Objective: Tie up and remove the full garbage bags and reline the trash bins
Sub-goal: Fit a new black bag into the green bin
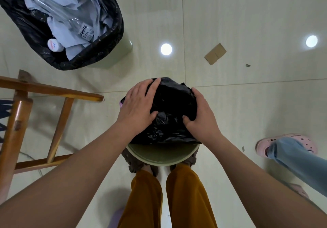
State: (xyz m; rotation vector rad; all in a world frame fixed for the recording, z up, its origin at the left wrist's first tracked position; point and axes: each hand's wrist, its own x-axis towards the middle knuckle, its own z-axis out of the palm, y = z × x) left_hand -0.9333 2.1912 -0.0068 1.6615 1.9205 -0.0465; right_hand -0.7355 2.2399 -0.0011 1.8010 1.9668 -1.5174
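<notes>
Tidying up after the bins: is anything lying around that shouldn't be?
Yes: a flat piece of cardboard lies loose on the floor beyond the black bag, with a small scrap near it.

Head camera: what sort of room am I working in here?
Probably an indoor room in a home or small office: a glossy tiled floor reflecting ceiling lights, a wooden chair, and small bins, one full bin holding paper and bottles.

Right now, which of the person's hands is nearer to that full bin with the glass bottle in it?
Left. The left hand grips the black bag on its side facing the full bin; the right hand grips the bag's far side, farther away.
</notes>
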